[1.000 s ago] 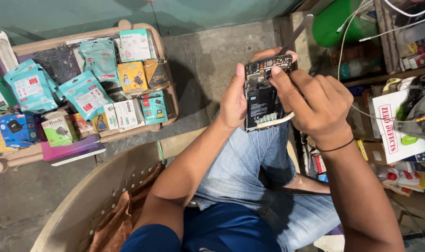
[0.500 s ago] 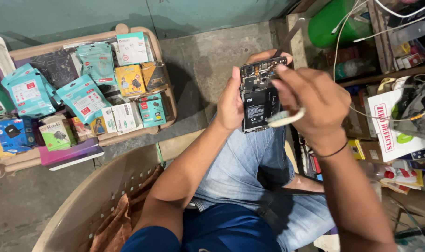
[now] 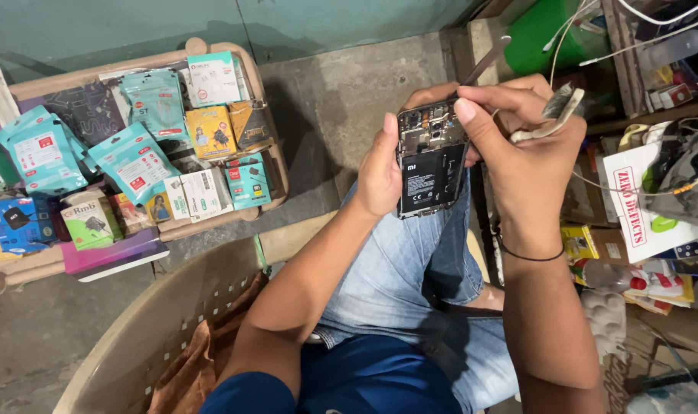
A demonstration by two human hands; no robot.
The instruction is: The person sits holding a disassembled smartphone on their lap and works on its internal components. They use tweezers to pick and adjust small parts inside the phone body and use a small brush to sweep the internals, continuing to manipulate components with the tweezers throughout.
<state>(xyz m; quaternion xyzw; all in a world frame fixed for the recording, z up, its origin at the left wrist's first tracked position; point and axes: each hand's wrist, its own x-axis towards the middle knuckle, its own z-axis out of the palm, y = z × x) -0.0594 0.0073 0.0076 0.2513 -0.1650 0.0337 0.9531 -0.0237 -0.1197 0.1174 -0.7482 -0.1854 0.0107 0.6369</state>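
The left hand [image 3: 383, 172] grips the opened phone [image 3: 431, 157] at frame centre. The right hand [image 3: 521, 149], previously lower, now pinches metal tweezers [image 3: 483, 63] at the phone's top, a pale strip [image 3: 552, 115] tucked in its fingers.

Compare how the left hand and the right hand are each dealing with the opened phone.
The left hand wraps the side of the opened phone and holds it upright over the lap, while the right hand only presses a thumb on its upper end. The left hand carries nothing else; the right hand also pinches metal tweezers and a pale strip-like part. Both touch the phone.
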